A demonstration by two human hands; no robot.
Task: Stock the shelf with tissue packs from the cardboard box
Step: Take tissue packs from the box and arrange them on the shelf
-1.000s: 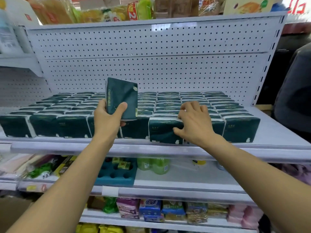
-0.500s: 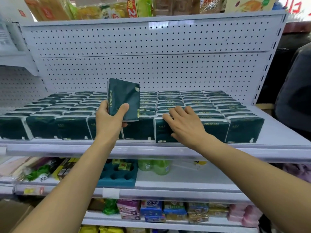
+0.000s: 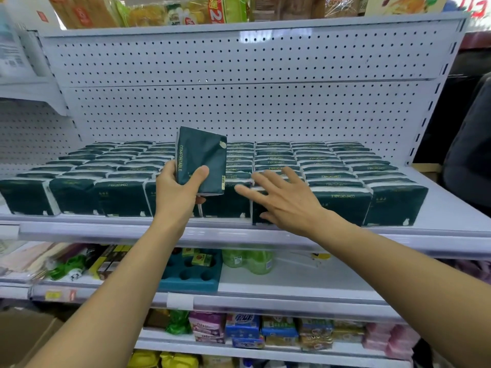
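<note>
Fingers and thumb of my left hand (image 3: 177, 191) grip a dark green plastic-wrapped tissue pack (image 3: 202, 158) printed COMFORTABLE, held upright above the front row. Just right of that grip, my right hand (image 3: 285, 202) lies spread, fingers straight, on the rows of matching dark green packs (image 3: 342, 166) covering the white metal shelf (image 3: 451, 208). Behind the held pack stands a white pegboard back panel (image 3: 239, 102). Low left, a brown cardboard box corner (image 3: 24, 333) shows.

Head-worn camera faces forward and slightly down, close to the shelf (image 3: 265, 235).
</note>
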